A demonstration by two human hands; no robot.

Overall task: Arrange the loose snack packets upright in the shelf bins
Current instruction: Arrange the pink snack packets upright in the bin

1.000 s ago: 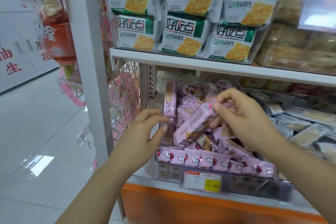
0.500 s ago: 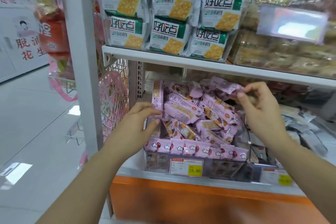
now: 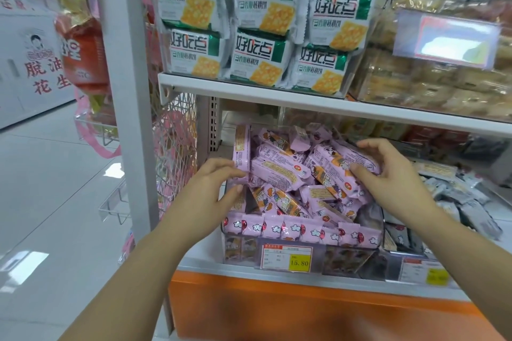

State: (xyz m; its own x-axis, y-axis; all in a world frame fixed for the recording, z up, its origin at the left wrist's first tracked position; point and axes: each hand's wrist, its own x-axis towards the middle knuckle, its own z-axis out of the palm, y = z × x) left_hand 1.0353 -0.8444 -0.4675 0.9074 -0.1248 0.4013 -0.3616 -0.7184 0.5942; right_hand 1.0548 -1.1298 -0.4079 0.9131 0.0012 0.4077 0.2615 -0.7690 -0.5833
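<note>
- Packets [image 3: 299, 230] nearest us stand upright in a tidy front row, pressed against the clear front wall of the bin [image 3: 357, 257], just above the price tag [image 3: 286, 257]. We judge this row done; the wall is what props it.
- Left hand [image 3: 219, 194] reaches in at the bin's left side, with fingers nearly straight and thumb spread below them. Its fingertips touch the lower end of the upright packet [image 3: 242, 147], which stands on end against the left wall. The hand grasps nothing. We take it to be steadying that packet so it cannot tip into the pile.
- Right hand [image 3: 393, 177] works at the right side. Its fingers curl over the top of the right packet [image 3: 338, 163] and its thumb presses from below, so the packet is pinched across its width. That packet lies slanted on top of the pile, and we think such a hold suits lifting it and turning it on end.
- Between our hands sits the heap [image 3: 279, 171], where loose packets lie flat and crossed behind the front row, reaching towards the back of the bin. By our reckoning most of the job is left here.
- Just right of the bin, grey packets [image 3: 457, 196] lie loose in the neighbouring bin.
- Farthest and higher, cracker packs [image 3: 260, 55] sit stacked face-out on the upper shelf [image 3: 249, 91], so their labels read from the aisle.
</note>
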